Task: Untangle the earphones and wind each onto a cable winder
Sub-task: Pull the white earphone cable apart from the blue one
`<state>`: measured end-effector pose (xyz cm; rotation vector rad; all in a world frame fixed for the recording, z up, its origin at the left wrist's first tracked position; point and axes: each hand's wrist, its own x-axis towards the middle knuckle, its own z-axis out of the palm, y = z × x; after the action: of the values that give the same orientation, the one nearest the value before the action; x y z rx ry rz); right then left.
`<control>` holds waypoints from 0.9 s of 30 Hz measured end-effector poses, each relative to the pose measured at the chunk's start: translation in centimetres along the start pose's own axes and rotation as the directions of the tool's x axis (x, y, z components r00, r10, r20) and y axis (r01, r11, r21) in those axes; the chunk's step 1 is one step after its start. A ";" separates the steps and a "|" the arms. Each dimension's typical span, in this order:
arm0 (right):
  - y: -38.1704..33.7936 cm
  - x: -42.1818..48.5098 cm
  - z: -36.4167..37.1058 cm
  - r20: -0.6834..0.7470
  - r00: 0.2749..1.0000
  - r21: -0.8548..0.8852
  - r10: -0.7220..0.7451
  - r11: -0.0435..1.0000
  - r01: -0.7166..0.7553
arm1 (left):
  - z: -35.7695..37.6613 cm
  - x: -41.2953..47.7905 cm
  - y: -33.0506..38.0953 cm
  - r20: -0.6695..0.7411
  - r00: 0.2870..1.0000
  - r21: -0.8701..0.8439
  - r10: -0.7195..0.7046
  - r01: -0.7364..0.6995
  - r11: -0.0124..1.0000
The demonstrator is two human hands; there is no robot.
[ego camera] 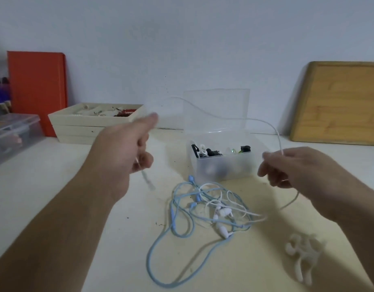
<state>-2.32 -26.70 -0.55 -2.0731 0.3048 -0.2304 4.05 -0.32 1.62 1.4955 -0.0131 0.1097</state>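
Left hand (127, 152) pinched on the plug end of the white cord (224, 118), which dangles below the fist; right hand (295, 167) closed on the same cord further along, so the span arches between them, probably lifted to draw it clear; the blue cord (158, 243) and white earbuds (223, 213) lie knotted on the desk (44, 197) below; the winder (302, 256) waits near the right wrist.

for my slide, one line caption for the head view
Both hands, left and right, stretch a white earphone cable above the blue-and-white tangle.
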 end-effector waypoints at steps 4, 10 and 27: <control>0.1 -0.1 -0.1 -0.029 0.999 -0.196 -0.025 0.980 0.019 | 1.7 -1.4 -0.5 0.333 0.935 -0.013 0.125 -0.128 0.992; -0.7 0.3 -1.6 -0.065 0.980 0.366 0.188 0.918 -0.152 | 4.4 -4.1 -2.0 0.818 0.570 0.018 0.074 -0.153 0.988; -1.6 0.8 -4.7 -0.105 0.989 0.921 -0.107 0.364 0.138 | 6.0 -4.7 -5.2 0.606 0.789 0.613 0.099 -0.543 0.574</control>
<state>-2.74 -30.03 3.22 -0.9133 -0.0124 -0.4111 0.15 -6.95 -3.49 2.3508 -0.8028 0.0107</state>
